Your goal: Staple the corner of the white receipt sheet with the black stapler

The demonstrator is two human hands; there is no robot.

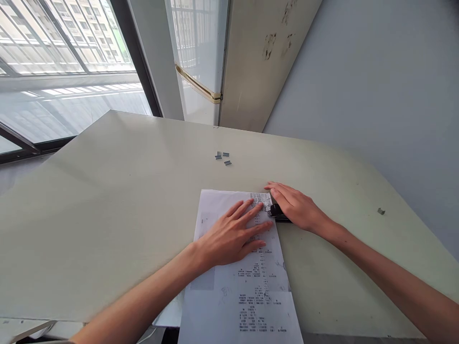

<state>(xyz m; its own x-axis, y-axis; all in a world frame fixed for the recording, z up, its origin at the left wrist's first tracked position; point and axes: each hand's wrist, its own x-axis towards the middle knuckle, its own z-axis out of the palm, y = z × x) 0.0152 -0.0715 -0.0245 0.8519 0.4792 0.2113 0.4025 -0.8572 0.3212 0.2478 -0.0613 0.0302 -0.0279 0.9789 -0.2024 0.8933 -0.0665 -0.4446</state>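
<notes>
Pressing at the right edge of the thin, white, printed paper (247, 286), near its far corner, appears to be the step in hand: the paper is held flat on the smooth, pale table (143, 191) by the left hand (234, 236), its fingers spread apart, while a slim, black stapler (281, 219) is covered by the right hand (296, 208), whose hidden grip cannot be told. For the next press, a still paper and even downward force are judged to be needed. Small, grey metal strips (228, 163), apparently staples, are scattered beyond.
</notes>
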